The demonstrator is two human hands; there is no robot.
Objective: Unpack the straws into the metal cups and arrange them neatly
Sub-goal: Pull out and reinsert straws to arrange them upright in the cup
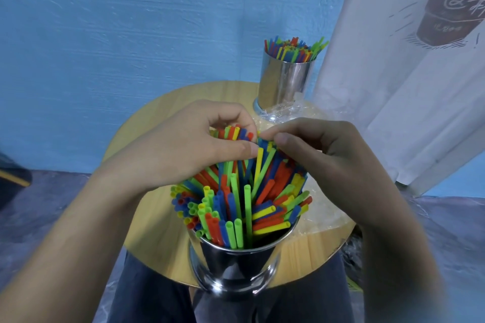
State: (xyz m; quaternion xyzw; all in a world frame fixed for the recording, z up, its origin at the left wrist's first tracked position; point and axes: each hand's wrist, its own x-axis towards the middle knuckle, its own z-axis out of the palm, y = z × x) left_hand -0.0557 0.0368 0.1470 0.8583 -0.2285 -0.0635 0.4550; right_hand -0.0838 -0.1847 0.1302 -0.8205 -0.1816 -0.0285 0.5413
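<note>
A shiny metal cup (236, 265) stands at the near edge of the round wooden table (147, 223), packed with coloured straws (236, 207) that lean in several directions. My left hand (189, 144) curls over the far tips of these straws and grips a cluster of them. My right hand (322, 149) reaches in from the right, its thumb and fingers pinching straw tips beside the left hand. A second metal cup (284, 81) at the table's far side holds upright straws (295, 48).
Crumpled clear plastic wrap (315, 217) lies on the table's right side and around the far cup's base. A white printed curtain (406, 60) hangs at the right. A blue wall stands behind. My dark trousers (147, 294) show below the table.
</note>
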